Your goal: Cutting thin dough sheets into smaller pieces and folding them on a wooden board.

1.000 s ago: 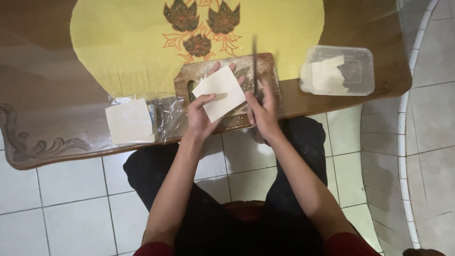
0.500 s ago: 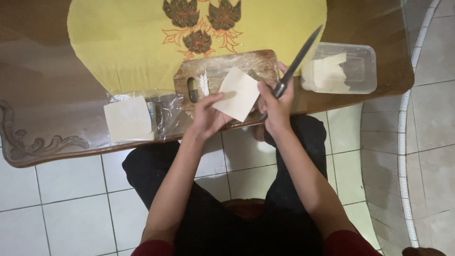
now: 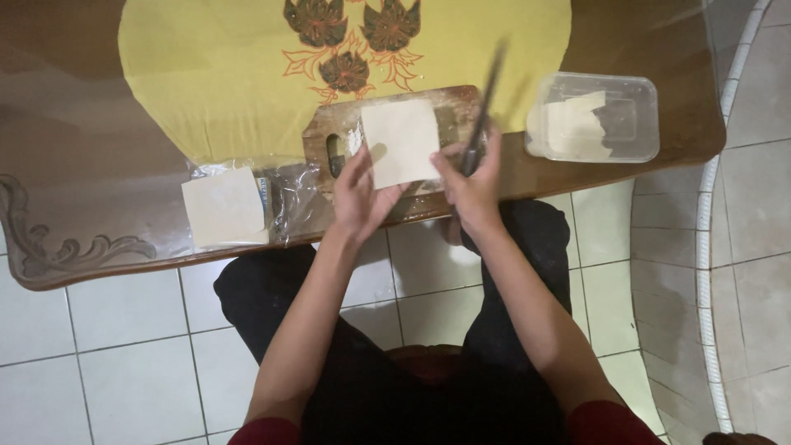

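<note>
A pale square dough sheet (image 3: 401, 140) lies on a wooden cutting board (image 3: 325, 132) at the table's near edge. My left hand (image 3: 360, 195) rests at the sheet's lower left corner, fingers touching it. My right hand (image 3: 470, 183) grips a dark-handled knife (image 3: 486, 99) whose blade points away from me, along the right side of the sheet; the blade is blurred. The right hand's fingers also touch the sheet's lower right corner.
A stack of pale sheets (image 3: 225, 206) lies on an open plastic wrapper (image 3: 288, 194) to the left. A clear plastic tub (image 3: 634, 115) with cut pieces stands at the right. A yellow cloth (image 3: 206, 74) with a leaf pattern covers the brown table (image 3: 74, 165). White floor tiles lie below.
The sheet has gone from held tilted above the board to lying flat on it. The knife has swung from pointing up-right to nearly straight away from me.
</note>
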